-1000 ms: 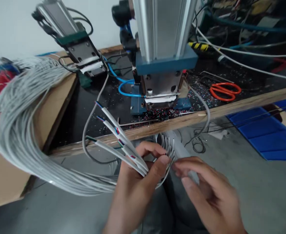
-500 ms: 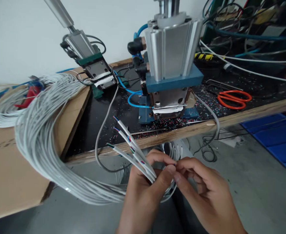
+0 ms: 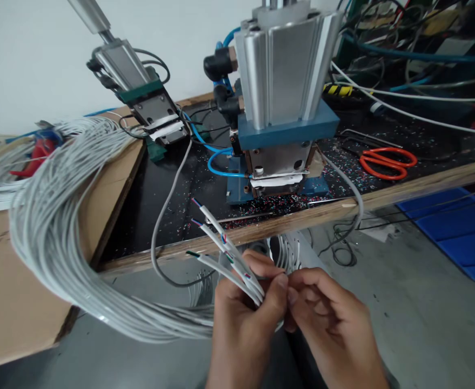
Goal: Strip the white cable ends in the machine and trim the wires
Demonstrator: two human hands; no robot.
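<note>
Left hand: we see it (image 3: pixel 243 327) wrapped around a fan of white cables (image 3: pixel 216 265), holding them just below the tabletop's front edge.
Right hand: here it is (image 3: pixel 336 319), fingertips drawn in narrow against the left thumb and index finger; we cannot tell whether they close on anything.
Cable ends: we spot coloured wires poking out, tips up over the tabletop's (image 3: pixel 144 221) front edge.
Grey bundle: we follow this thick sweep (image 3: pixel 59 246) across the cardboard (image 3: pixel 14 292) at the left, sagging below the front edge towards the left hand.
Big press: we have it (image 3: pixel 288 81) standing near the front edge, coloured flecks (image 3: pixel 261 204) around its base.
Scissors: we find the orange handles (image 3: pixel 389 164) to its right, near that same edge.
</note>
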